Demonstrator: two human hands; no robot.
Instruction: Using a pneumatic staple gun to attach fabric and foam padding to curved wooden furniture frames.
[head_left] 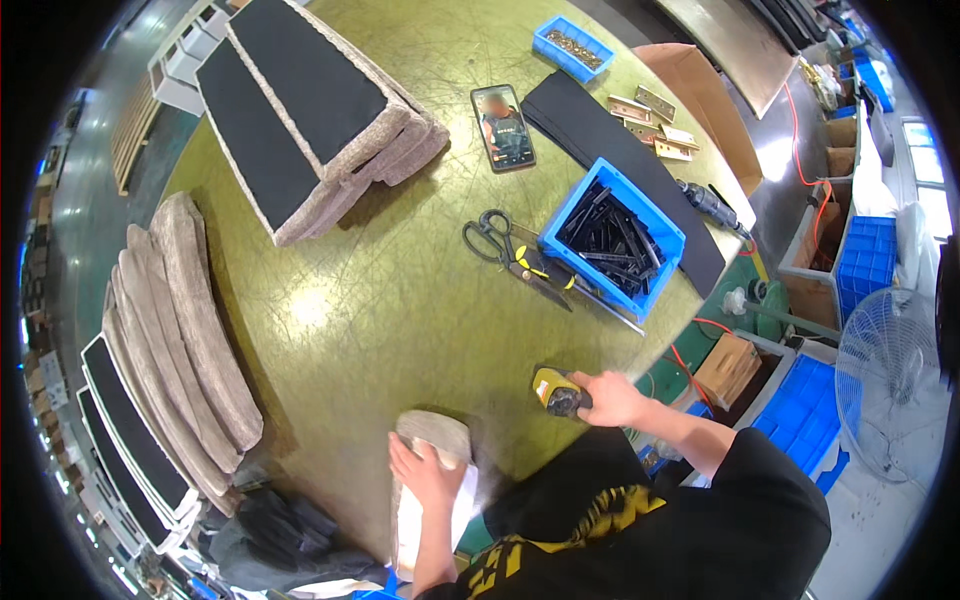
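Near the table's front edge, my left hand grips a narrow padded piece covered in beige-grey fabric, fingers curved over its far part. A white surface shows along the piece's near part. To the right, my right hand is closed around a yellow-and-black handheld tool that looks like a staple gun, held apart from the padded piece. Beyond them lie black-handled scissors beside a blue bin holding many black strips. A thin metal rod lies along the bin's near side.
Black-backed upholstered panels are stacked at the far left, with curved fabric-covered pieces nearer. A phone, a small blue tray of hardware, metal brackets and a power drill occupy the far right. A fan stands off the table.
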